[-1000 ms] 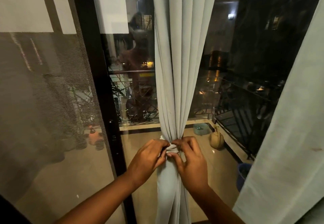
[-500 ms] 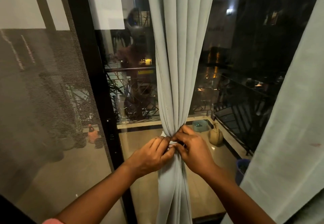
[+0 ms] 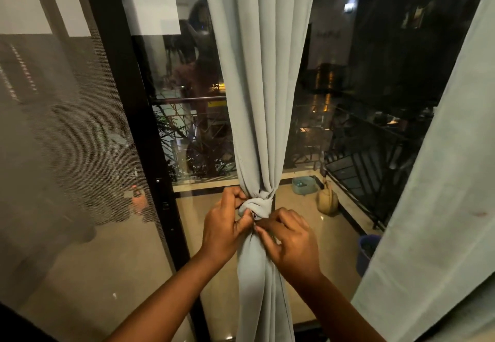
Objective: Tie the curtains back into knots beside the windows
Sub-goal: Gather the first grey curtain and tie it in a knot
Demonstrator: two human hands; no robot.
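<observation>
A pale grey-green curtain (image 3: 261, 79) hangs gathered in front of a dark glass door, cinched at waist height into a small knot (image 3: 257, 206). My left hand (image 3: 225, 226) grips the left side of the knot with curled fingers. My right hand (image 3: 290, 237) sits just below and to the right, its fingertips pinching the fabric under the knot. Below the hands the curtain falls as a narrow twisted tail. A second curtain (image 3: 439, 207) of the same cloth hangs loose along the right edge.
A black door frame (image 3: 139, 138) runs down left of the knotted curtain, with a mesh screen (image 3: 53, 132) beyond it. Through the glass lie a balcony floor, a black railing (image 3: 369, 159), a teal tub (image 3: 304, 185), a tan jug (image 3: 327, 199) and a blue bucket (image 3: 368, 250).
The knot now shows as a tight ball above the fingers. My right hand has dropped from the knot's top to just below it, while my left stays on the left side.
</observation>
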